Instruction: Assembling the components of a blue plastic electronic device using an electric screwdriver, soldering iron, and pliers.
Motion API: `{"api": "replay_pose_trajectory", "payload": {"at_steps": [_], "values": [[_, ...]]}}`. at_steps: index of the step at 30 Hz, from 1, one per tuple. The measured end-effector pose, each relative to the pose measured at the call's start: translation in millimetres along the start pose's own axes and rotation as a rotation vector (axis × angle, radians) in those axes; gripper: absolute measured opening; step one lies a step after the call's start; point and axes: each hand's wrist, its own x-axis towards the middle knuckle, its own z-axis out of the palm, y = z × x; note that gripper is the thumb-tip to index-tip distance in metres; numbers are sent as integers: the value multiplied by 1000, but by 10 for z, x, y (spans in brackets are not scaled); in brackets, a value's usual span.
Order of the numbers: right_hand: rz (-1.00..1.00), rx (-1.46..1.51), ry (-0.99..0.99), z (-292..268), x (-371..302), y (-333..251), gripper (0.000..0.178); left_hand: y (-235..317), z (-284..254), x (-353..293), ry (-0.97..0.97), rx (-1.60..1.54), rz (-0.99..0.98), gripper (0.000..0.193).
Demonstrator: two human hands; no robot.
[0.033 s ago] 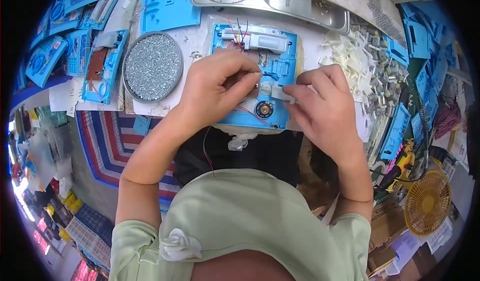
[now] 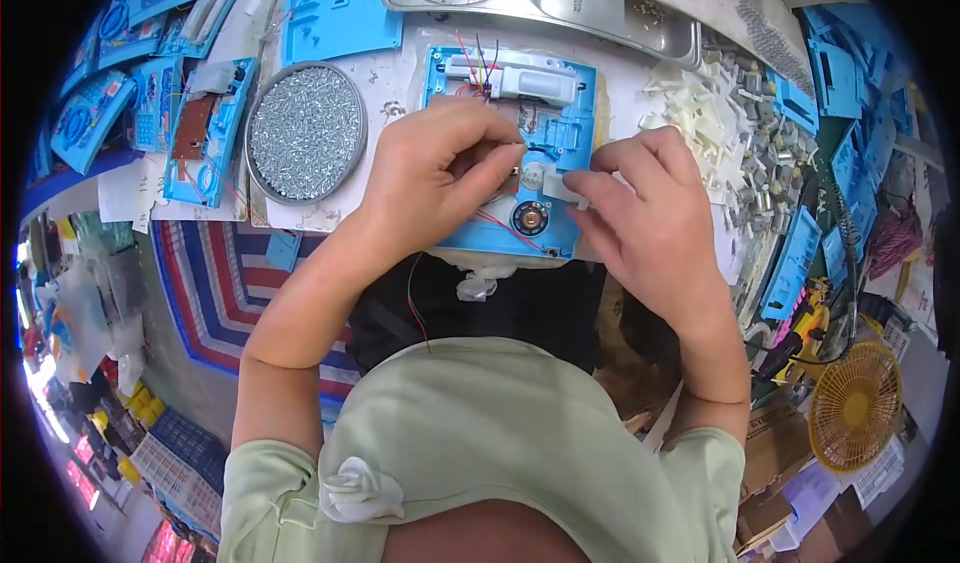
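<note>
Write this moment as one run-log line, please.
left hand: over blue casing, grasp unclear; right hand: holding white piece; round speaker: in casing

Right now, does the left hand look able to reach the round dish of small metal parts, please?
Probably yes: the round dish sits just left of the left hand, and nothing visible stands between them.
</note>
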Motion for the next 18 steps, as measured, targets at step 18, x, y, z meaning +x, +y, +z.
{"api": "replay_pose_trajectory", "payload": {"at_steps": [18], "values": [[129, 174, -113, 239, 1, 142, 30, -58, 58, -27, 43, 19, 100, 7]]}}
